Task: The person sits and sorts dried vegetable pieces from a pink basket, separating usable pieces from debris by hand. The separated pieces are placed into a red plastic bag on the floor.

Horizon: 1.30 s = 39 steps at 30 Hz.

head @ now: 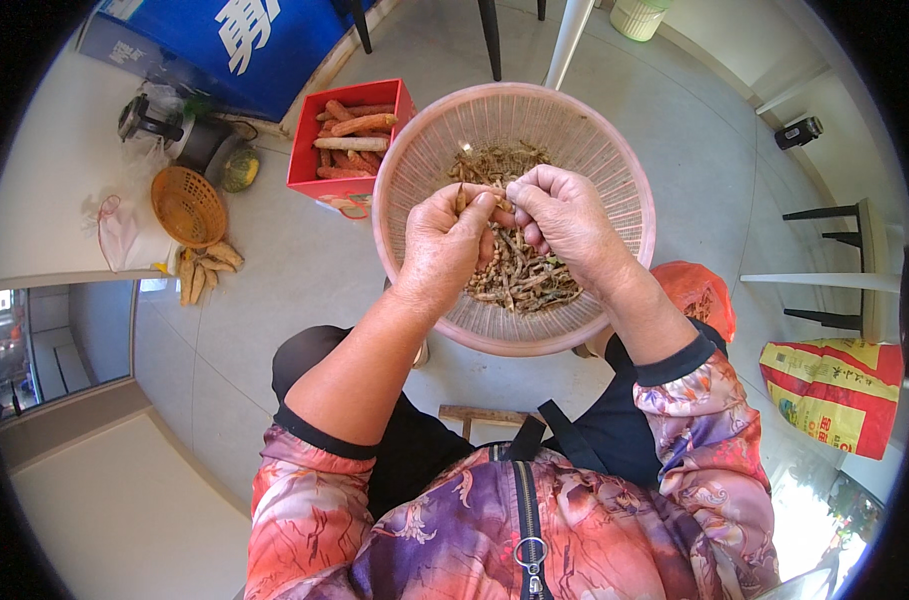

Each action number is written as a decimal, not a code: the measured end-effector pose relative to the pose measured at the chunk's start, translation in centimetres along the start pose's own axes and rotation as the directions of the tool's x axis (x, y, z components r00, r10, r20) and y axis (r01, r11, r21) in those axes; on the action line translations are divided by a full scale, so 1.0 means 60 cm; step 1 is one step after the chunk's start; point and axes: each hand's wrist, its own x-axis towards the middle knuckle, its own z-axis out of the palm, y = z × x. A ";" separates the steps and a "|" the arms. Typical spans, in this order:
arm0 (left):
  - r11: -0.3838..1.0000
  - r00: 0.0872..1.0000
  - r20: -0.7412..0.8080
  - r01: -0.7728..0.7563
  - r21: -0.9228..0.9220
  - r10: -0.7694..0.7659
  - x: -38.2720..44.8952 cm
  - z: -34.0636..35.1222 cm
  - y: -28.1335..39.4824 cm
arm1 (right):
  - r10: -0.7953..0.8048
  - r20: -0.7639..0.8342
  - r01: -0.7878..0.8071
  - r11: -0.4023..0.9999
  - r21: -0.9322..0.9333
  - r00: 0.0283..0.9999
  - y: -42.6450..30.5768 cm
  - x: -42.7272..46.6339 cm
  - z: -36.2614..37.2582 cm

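Note:
My left hand (447, 240) and my right hand (567, 217) meet over a round pink plastic basket (402, 142). A dried bean pod (502, 202) is pinched between their fingertips. Another brown pod (461, 198) pokes up between the left thumb and forefinger. Below my hands, dry pods (529, 281) lie heaped in the basket. Loose pale beans (486, 286) show among them, close to the left hand's lower edge. The fingers partly hide the held pod, so how far it is split cannot be made out.
At the basket's left stands a red box (300, 154) of reddish corn cobs (349, 142). An orange-red plastic bag (698, 289) lies right of it, near a red-and-yellow sack (837, 390). Further left are an orange basket (189, 206), a squash (240, 168) and tubers (203, 268). A wooden stool (492, 415) shows between my legs.

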 end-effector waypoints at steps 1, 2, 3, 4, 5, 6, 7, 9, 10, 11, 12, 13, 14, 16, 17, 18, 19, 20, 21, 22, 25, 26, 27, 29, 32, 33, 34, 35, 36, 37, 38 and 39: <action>1.000 1.000 -0.003 -0.012 0.005 0.012 0.001 -0.001 0.000 | -0.007 -0.001 0.007 1.000 -0.006 1.000 -0.001 0.001 0.000; 0.999 1.000 -0.006 -0.024 0.045 0.024 0.001 0.000 0.001 | -0.014 -0.002 0.014 1.000 -0.013 1.000 -0.003 0.001 -0.001; 0.996 0.999 -0.008 -0.035 0.085 0.036 0.001 0.000 0.002 | -0.020 -0.003 0.020 1.000 -0.019 1.000 -0.004 0.001 -0.002; 0.991 0.999 -0.011 -0.045 0.125 0.047 0.000 0.000 0.002 | -0.025 0.002 0.025 1.000 -0.018 1.000 -0.003 0.002 -0.003; 0.977 0.996 0.006 -0.090 0.195 0.090 0.000 -0.001 0.001 | -0.030 0.007 0.030 0.999 -0.016 1.000 -0.002 0.002 -0.005; 0.956 0.991 0.024 -0.134 0.263 0.132 -0.001 -0.004 -0.003 | -0.035 0.013 0.035 0.999 -0.015 0.999 -0.001 0.002 -0.006; 0.928 0.984 0.046 -0.178 0.328 0.173 -0.001 -0.006 -0.006 | -0.033 0.011 0.033 0.999 -0.016 0.999 -0.001 0.002 -0.006; 0.837 0.953 0.080 -0.295 0.461 0.292 0.000 -0.010 -0.011 | -0.028 0.004 0.028 0.999 -0.018 1.000 -0.004 0.000 -0.005; 0.778 0.932 0.105 -0.350 0.522 0.348 0.001 -0.010 -0.013 | -0.020 0.005 0.020 1.000 -0.013 1.000 -0.005 0.000 -0.006; 0.785 0.930 0.089 -0.349 0.511 0.355 0.002 -0.010 -0.015 | -0.011 0.007 0.012 1.000 -0.008 1.000 -0.006 0.001 -0.007; 0.791 0.929 0.072 -0.348 0.503 0.363 0.002 -0.010 -0.016 | -0.004 0.011 0.004 1.000 -0.002 1.000 -0.007 0.001 -0.008; 0.797 0.927 0.055 -0.348 0.494 0.371 0.003 -0.010 -0.016 | -0.005 0.013 0.005 1.000 -0.014 1.000 -0.006 0.002 -0.008; 0.852 0.946 0.020 -0.301 0.428 0.324 0.003 -0.009 -0.014 | -0.006 0.016 0.007 1.000 -0.027 1.000 -0.005 0.003 -0.009; 0.938 0.975 -0.036 -0.202 0.281 0.221 0.003 -0.004 -0.005 | -0.011 0.027 0.012 1.000 -0.029 1.000 -0.002 0.003 -0.010; 0.942 0.975 -0.048 -0.196 0.271 0.217 0.005 -0.004 -0.005 | -0.015 0.037 0.015 1.000 -0.018 0.999 -0.001 0.002 -0.010; 0.946 0.975 -0.061 -0.189 0.262 0.212 0.007 -0.006 -0.005 | -0.017 0.047 0.017 1.000 -0.007 0.999 0.001 0.002 -0.009; 0.950 0.975 -0.074 -0.183 0.252 0.207 0.009 -0.007 -0.004 | -0.014 0.044 0.013 1.000 0.010 0.999 0.001 0.002 -0.009; 0.954 0.973 -0.087 -0.189 0.232 0.214 0.009 -0.008 -0.003 | -0.010 0.040 0.009 1.000 0.027 0.999 0.001 0.002 -0.009; 0.958 0.971 -0.100 -0.194 0.210 0.218 0.009 -0.007 -0.003 | -0.005 0.036 0.004 0.999 0.043 0.999 0.002 0.002 -0.009; 0.962 0.968 -0.113 -0.199 0.189 0.222 0.008 -0.006 -0.002 | 0.001 0.044 -0.003 0.999 0.050 0.999 0.002 0.002 -0.008; 0.935 0.949 -0.094 -0.276 0.223 0.302 0.000 -0.001 0.001 | 0.013 0.056 -0.017 0.997 0.075 0.998 -0.004 0.000 -0.009; 0.903 0.929 -0.060 -0.339 0.266 0.366 0.000 -0.002 -0.001 | 0.013 0.054 -0.018 0.996 0.089 0.998 -0.007 -0.002 -0.009; 0.863 0.904 -0.025 -0.400 0.307 0.428 -0.001 -0.003 -0.004 | 0.012 0.053 -0.018 0.994 0.103 0.999 -0.009 -0.003 -0.009; 0.822 0.877 0.006 -0.454 0.343 0.481 -0.002 -0.004 -0.005 | -0.003 0.034 0.000 0.996 0.090 0.999 -0.006 0.001 -0.012; 0.829 0.885 -0.014 -0.430 0.358 0.465 -0.001 -0.004 -0.001 | -0.016 0.041 0.012 0.995 0.100 0.999 -0.010 -0.003 -0.009; 0.828 0.889 -0.016 -0.419 0.374 0.457 0.000 -0.002 0.001 | -0.019 0.045 0.014 0.994 0.108 0.999 -0.012 -0.006 -0.009; 0.826 0.893 -0.018 -0.407 0.390 0.449 0.001 -0.001 0.003 | -0.016 0.046 0.011 0.994 0.113 0.999 -0.011 -0.006 -0.009; 0.895 0.939 -0.032 -0.315 0.317 0.342 0.002 -0.002 0.003 | -0.013 0.048 0.007 0.993 0.118 0.999 -0.011 -0.006 -0.009; 0.945 0.972 -0.041 -0.215 0.245 0.232 0.002 -0.004 0.006 | -0.012 0.053 0.005 0.992 0.125 0.999 -0.011 -0.005 -0.008; 0.979 0.992 -0.041 -0.110 0.171 0.119 0.002 -0.006 0.008 | 0.012 0.072 -0.023 0.987 0.159 0.997 -0.011 -0.005 -0.007; 0.998 0.998 -0.033 -0.046 0.041 0.047 0.002 -0.010 0.009 | 0.035 0.092 -0.052 0.980 0.192 0.995 -0.010 -0.006 -0.007; 0.996 1.000 -0.012 0.020 -0.092 -0.022 0.004 -0.012 0.008 | 0.057 0.108 -0.080 0.972 0.222 0.993 -0.010 -0.007 -0.008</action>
